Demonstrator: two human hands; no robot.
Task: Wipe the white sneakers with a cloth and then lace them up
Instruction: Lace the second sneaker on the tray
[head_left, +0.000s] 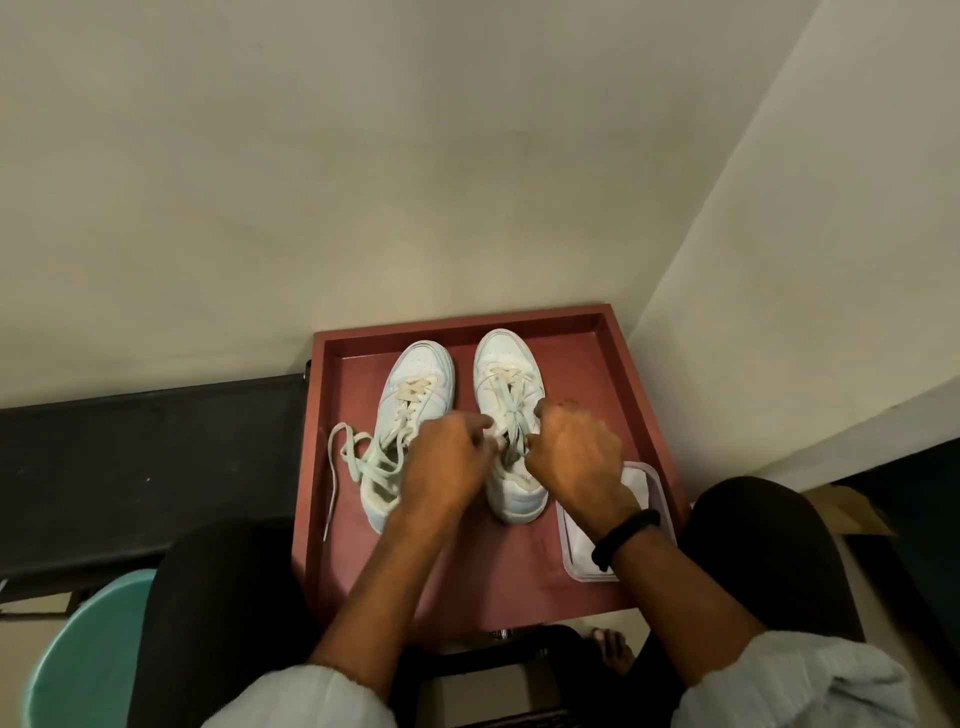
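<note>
Lacing is under way: the left hand (447, 457) and the right hand (576, 447) each pinch the lace (511, 415) of the right sneaker (506, 358), directly under the grip. Left of the grip, the left sneaker (421, 364) trails a loose lace (363, 462) (not yet tied). The cloth (636, 480) lies right of the grip, by the tray rim (615, 364); open room is nearer the person.

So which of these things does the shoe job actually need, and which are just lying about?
For the job: left hand, right hand, both pinching the laces of the right sneaker; left sneaker, its lace ends loose; white cloth in a clear tub.
Lying about: teal bin; cardboard; black bench.
</note>
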